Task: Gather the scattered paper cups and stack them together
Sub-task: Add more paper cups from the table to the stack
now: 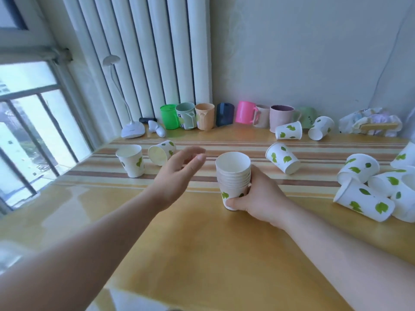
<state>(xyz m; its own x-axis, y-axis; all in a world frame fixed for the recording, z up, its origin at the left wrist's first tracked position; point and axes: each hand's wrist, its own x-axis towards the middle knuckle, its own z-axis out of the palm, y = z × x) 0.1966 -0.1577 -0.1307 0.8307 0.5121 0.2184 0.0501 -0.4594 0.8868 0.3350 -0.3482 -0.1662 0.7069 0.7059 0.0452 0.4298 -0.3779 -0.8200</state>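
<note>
A stack of white paper cups with green leaf prints stands upright on the wooden table, and my right hand grips it from the right side. My left hand hovers open just left of the stack, fingers spread, holding nothing. To its left one cup stands upright and another lies on its side. A tipped cup lies right of the stack. Two more lie near the back. Several cups are piled at the right edge.
A row of coloured plastic mugs lines the back wall. A white desk lamp stands at the back left by the window. A crumpled bag sits at the back right. A striped runner crosses the table.
</note>
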